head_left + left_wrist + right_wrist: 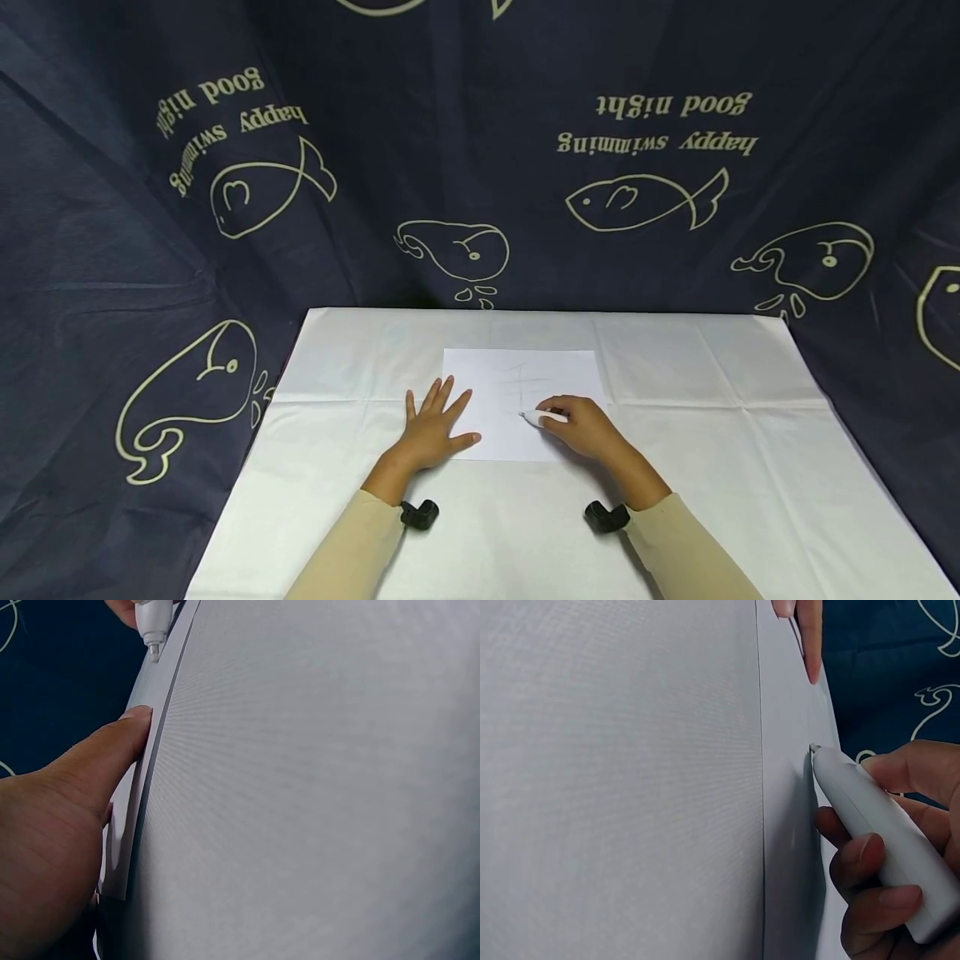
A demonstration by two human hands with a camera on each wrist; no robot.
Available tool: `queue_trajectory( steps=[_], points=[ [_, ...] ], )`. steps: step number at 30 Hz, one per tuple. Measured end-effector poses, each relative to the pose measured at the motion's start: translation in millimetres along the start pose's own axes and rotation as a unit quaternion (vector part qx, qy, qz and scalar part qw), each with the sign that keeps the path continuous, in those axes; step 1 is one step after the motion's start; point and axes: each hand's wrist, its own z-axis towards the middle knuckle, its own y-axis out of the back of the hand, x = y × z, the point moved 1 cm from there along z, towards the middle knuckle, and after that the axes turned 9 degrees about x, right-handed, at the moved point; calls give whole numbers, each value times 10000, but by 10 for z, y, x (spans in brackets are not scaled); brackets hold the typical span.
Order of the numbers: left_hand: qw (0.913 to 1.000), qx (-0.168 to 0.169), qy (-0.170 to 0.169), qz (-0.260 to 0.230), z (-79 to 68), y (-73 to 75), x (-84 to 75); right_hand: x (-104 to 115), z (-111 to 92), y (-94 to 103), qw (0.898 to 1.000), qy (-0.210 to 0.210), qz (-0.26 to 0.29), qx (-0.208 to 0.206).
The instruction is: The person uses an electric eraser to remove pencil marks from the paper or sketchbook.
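A sheet of white paper lies on the white cloth, with faint grey crossing strokes on its upper middle. My left hand rests flat with fingers spread over the paper's left edge, the thumb on the sheet. In my right hand is a plump white correction pen, pinched between thumb and fingers. Its narrow metal tip meets the paper at the lower end of the upright stroke. From the left wrist view, the pen's nozzle shows beyond my left thumb.
White cloth with fold creases covers the table under the paper. Behind and at the sides hangs a dark blue sheet printed with fish and lettering. Black wrist devices sit at both cuffs.
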Motion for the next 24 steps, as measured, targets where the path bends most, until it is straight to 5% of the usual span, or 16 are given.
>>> queue_trajectory(
  steps=[24],
  points=[
    [10000,-64,-42,-50,1,-1,2,20,-2,10,10000,-30,-8,-20]
  ],
)
